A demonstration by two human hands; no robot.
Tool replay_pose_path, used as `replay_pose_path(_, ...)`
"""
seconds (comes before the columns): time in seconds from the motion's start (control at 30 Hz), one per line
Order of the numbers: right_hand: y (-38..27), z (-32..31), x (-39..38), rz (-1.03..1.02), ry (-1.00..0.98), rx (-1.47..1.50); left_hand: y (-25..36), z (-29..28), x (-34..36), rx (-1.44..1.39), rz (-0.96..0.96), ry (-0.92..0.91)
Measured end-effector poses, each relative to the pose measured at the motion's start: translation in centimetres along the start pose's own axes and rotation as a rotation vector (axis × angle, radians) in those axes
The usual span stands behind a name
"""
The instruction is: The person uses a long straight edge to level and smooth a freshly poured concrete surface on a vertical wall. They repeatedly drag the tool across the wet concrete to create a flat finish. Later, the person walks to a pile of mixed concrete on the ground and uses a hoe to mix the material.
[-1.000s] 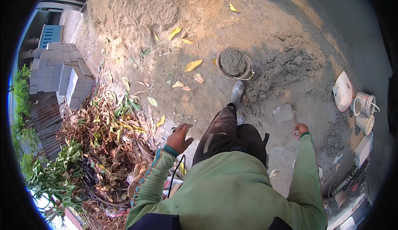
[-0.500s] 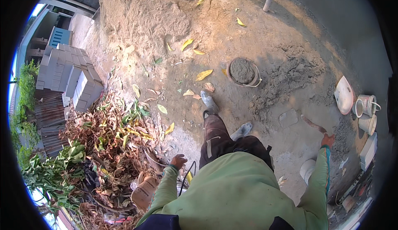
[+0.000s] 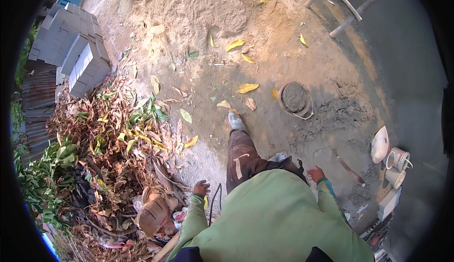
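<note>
Left hand (image 3: 202, 187) empty, right hand (image 3: 315, 173) partly hidden, fingers unclear

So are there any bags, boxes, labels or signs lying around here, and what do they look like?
Brown paper sack: crumpled, lying in the leaf pile by the left hand.
Small red and white wrapper or container: on the ground just right of the sack; too small to tell more.
White boxy container: lower right, below the white buckets.
No signs or screens show.
</note>
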State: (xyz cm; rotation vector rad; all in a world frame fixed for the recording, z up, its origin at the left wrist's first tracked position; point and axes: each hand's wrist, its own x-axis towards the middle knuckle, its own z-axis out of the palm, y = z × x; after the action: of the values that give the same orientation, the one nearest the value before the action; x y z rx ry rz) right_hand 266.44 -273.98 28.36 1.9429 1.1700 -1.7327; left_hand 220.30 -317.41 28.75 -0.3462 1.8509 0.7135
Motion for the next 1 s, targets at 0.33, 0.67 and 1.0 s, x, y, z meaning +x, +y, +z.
replay_pose_path(0.33,-15.6,1.0,3.2,-0.099,0.152,0.054,14.3,-9.5,6.4,-0.086,0.105,0.065)
replay_pose_path(0.67,-16.8,11.0,3.7,-0.09,-0.031,0.119,27.2,-13.8,13.3,0.065,0.456,0.02)
replay_pose_path(1.0,-15.6,5.1,14.7,0.182,-0.286,0.526,26.3,-10.1,7.0,0.381,0.342,-0.072)
